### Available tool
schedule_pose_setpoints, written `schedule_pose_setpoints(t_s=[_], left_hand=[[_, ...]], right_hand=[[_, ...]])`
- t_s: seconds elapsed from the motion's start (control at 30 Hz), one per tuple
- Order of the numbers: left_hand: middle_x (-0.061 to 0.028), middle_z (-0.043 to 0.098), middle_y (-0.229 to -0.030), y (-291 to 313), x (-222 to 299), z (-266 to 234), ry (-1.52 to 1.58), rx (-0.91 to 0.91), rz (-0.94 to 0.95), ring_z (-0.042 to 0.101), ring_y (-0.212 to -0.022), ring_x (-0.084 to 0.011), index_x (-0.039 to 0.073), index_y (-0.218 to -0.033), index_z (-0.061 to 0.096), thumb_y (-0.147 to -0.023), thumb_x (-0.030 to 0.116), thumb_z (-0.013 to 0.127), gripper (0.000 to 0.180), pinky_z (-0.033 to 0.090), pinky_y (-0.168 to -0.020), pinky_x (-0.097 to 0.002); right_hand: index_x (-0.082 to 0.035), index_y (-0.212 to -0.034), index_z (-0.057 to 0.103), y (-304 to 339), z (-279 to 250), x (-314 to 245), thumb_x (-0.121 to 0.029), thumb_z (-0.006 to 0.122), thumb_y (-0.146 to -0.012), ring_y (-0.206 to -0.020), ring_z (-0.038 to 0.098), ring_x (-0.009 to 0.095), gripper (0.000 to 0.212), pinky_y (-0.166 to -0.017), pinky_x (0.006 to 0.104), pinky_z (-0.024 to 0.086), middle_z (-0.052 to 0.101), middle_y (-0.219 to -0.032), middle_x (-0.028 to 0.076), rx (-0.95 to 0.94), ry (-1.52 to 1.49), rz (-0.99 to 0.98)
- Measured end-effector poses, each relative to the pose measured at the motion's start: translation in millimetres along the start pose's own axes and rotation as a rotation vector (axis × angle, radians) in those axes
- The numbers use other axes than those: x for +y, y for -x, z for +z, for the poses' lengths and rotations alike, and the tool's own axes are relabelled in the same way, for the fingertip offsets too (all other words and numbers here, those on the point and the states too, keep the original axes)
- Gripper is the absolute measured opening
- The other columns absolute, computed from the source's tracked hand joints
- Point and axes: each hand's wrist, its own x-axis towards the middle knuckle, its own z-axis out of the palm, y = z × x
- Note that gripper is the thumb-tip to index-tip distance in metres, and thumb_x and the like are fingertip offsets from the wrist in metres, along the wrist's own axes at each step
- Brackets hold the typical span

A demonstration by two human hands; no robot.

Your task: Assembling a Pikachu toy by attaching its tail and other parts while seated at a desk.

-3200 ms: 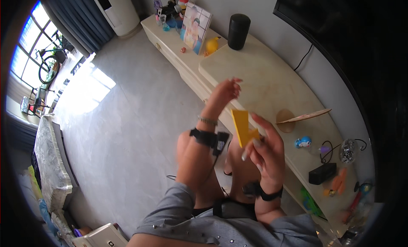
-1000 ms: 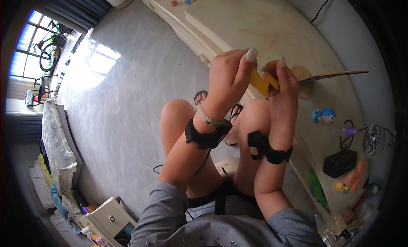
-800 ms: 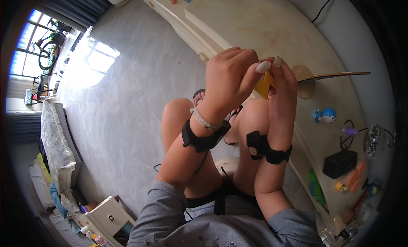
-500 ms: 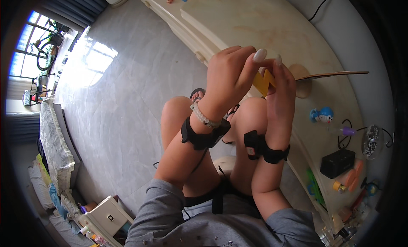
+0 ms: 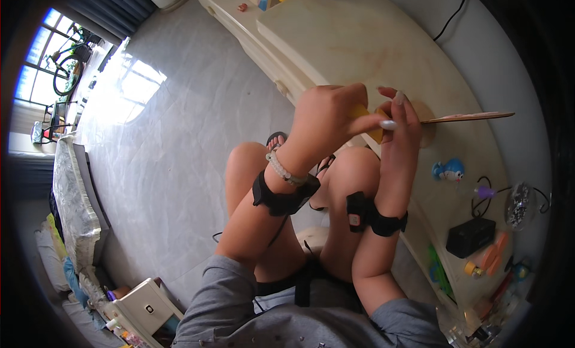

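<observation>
Both hands (image 5: 359, 123) still pinching yellow piece (image 5: 374, 123), apparently more covered than before.

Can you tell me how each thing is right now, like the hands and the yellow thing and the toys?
Left hand: raised, fingers curled on the yellow piece.
Right hand: upright, pressed to the piece's far side.
Small flat yellow piece: pinched between both hands, mostly hidden.
Thin flat wooden stick: lying flat on the counter.
Little blue and white toy figure: lying on the counter.
Black box: resting on the counter.
</observation>
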Motion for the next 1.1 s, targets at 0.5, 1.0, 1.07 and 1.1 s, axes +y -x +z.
schedule_pose_setpoints(t_s=[0.5, 1.0, 1.07, 1.1], left_hand=[[-0.0055, 0.052, -0.061, 6.6, -11.2, -25.7, 0.495, -0.044, -0.224, 0.048, -0.047, -0.0088, -0.001, -0.073, 0.052, -0.09, 0.043, 0.028, 0.053, 0.037, -0.041, -0.0183], [-0.0044, 0.054, -0.077, 7.2, -1.1, -28.4, 0.85, -0.107, -0.212, 0.05, -0.058, -0.0057, 0.002, -0.103, 0.045, -0.082, 0.025, 0.053, 0.032, 0.041, -0.051, -0.0174], [-0.0045, 0.054, -0.074, 5.1, 4.0, -30.9, 0.806, -0.13, -0.259, 0.05, -0.059, -0.0063, 0.002, -0.11, 0.042, -0.083, 0.027, 0.051, 0.037, 0.041, -0.054, -0.0178], [-0.0046, 0.053, -0.072, 4.7, 5.2, -31.4, 0.762, -0.152, -0.306, 0.05, -0.06, -0.007, 0.003, -0.116, 0.04, -0.083, 0.028, 0.049, 0.043, 0.041, -0.057, -0.0182]], right_hand=[[-0.001, -0.099, 0.054, 10.1, 17.4, -2.9, -0.011, 0.061, -0.076, -0.066, 0.051, 0.004, 0.026, -0.049, 0.015, 0.034, 0.057, -0.083, 0.003, -0.329, -0.093, -0.065], [-0.002, -0.101, 0.052, 6.5, 8.5, -2.7, -0.011, 0.058, -0.077, -0.057, 0.046, 0.003, 0.026, -0.045, 0.0155, 0.03, 0.054, -0.077, 0.001, -0.281, -0.202, -0.059], [-0.002, -0.102, 0.052, 7.0, 8.6, -2.4, -0.012, 0.058, -0.078, -0.057, 0.046, 0.003, 0.027, -0.045, 0.0154, 0.031, 0.054, -0.078, 0.002, -0.283, -0.206, -0.06], [-0.002, -0.101, 0.052, 7.4, 10.2, -2.8, -0.012, 0.058, -0.078, -0.057, 0.046, 0.003, 0.026, -0.045, 0.0152, 0.031, 0.054, -0.077, 0.002, -0.262, -0.208, -0.058]])
